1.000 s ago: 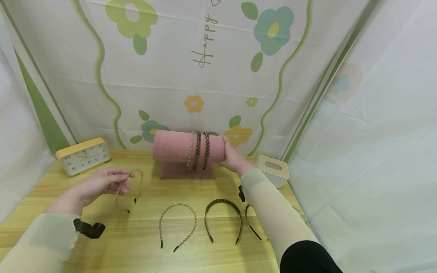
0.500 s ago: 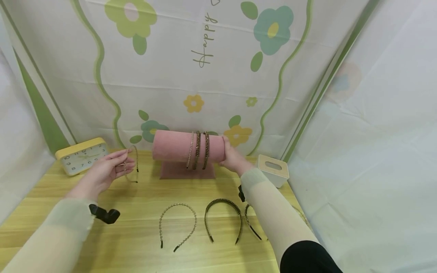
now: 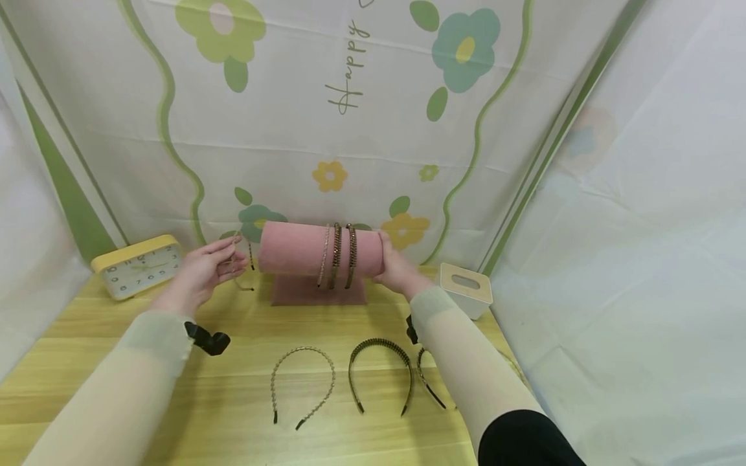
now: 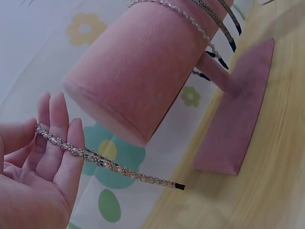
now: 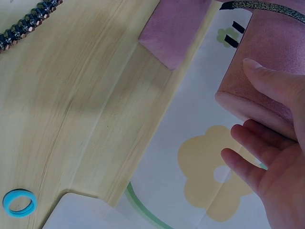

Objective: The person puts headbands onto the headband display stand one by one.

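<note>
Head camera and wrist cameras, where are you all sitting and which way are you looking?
Head: on the person's head, looking forward and down at the table and pink stand; shows the left hand, right hand and both sleeves.
Left wrist: on that wrist, looking at the headband pinched in the left hand; only that hand shows.
Right wrist: on that wrist, looking at the right hand on the pink stand; only that hand shows.
Shared: both wrist views see the pink stand, from opposite ends.

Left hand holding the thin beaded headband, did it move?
Yes: in the head view, the left hand moved right and up, nearing the pink, fuzzy, cylindrical stand.
</note>
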Demonstrator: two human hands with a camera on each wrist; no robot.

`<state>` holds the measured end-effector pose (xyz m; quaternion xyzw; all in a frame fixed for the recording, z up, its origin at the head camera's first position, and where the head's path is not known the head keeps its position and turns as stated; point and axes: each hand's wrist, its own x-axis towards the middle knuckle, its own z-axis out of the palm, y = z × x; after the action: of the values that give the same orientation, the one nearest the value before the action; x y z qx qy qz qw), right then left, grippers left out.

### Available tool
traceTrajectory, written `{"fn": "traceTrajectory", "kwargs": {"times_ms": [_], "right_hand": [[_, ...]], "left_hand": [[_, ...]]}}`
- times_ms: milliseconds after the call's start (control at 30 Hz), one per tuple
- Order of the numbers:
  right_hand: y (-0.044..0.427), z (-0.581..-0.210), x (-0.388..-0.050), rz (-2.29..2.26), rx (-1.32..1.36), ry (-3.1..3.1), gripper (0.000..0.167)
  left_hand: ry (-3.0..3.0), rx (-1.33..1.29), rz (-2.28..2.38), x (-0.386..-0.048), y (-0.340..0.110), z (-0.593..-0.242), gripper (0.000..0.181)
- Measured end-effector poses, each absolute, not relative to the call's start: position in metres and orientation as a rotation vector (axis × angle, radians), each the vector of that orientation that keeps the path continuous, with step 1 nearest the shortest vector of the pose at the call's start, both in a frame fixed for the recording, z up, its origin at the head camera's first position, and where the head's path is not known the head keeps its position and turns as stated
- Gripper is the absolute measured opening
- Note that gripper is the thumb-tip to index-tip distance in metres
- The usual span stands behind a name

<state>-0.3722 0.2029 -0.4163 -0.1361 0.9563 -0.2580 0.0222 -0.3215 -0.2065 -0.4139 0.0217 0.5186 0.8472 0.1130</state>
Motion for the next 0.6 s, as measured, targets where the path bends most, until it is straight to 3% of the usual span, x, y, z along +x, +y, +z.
{"fn": "traceTrajectory", "kwargs": {"times_ms": [600], "right_hand": [[0.204, -0.418, -0.375, -0.765, -0.437, 2.976, 0.120]], "left_hand": [[1.851, 0.050, 2.331, -0.343, -0.182, -0.392, 0.053]]}}
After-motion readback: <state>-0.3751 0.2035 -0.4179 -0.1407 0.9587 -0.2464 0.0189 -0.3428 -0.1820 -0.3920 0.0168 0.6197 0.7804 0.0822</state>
